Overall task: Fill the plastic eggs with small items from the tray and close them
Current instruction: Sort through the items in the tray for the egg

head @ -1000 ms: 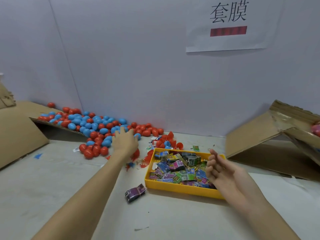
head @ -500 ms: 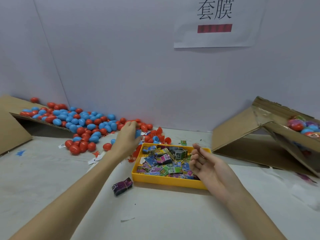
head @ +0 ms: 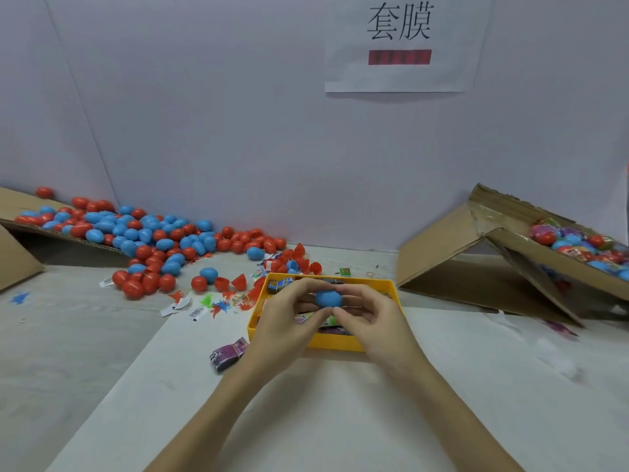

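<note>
A closed blue plastic egg is held between both hands above the yellow tray. My left hand grips its left end with curled fingers and thumb. My right hand grips its right end the same way. The tray holds several small colourful packets, mostly hidden behind my hands. A pile of red and blue eggs spreads over the table at the back left, with some open red halves near the tray.
A purple packet lies on the table left of the tray. A tilted cardboard box at the right holds wrapped, filled eggs. Cardboard props the egg pile at far left. Small toy bits and labels litter the table.
My left hand left the egg pile carrying a blue egg and came over the tray. My right hand rose to meet it, and both now hold the egg.
</note>
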### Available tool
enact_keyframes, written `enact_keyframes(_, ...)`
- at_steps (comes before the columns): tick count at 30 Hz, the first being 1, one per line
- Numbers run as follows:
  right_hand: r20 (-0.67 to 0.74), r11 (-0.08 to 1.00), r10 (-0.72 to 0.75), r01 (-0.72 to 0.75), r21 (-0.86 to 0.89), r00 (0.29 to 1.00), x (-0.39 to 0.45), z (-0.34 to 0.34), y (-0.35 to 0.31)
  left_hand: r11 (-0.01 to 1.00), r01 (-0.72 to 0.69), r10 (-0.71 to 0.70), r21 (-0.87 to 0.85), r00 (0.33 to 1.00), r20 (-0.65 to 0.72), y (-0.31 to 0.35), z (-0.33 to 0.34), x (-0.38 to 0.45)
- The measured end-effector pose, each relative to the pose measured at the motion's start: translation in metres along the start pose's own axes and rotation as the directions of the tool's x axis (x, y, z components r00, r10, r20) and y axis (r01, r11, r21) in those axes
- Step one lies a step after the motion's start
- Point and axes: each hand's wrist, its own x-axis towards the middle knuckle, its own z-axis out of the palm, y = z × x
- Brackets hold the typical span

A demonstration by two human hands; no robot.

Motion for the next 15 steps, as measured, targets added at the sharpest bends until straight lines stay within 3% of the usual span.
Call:
enact_keyframes(8, -0.118, 0.996, 0.022, -0.012, 0.087, 0.993, -0.005, 0.007, -0.006, 0.952, 0.118, -0.144, -0.281, 0.987, -0.074, 0.003, 0.008, -0.005)
enact_keyframes(15, -0.089, 0.984, -0.061, 0.045, -0.173, 0.994, -0.007, 0.01, 0.001, 0.928, 0.217, -0.218, -0.303, 0.975, 0.033, 0.005, 0.01, -0.005)
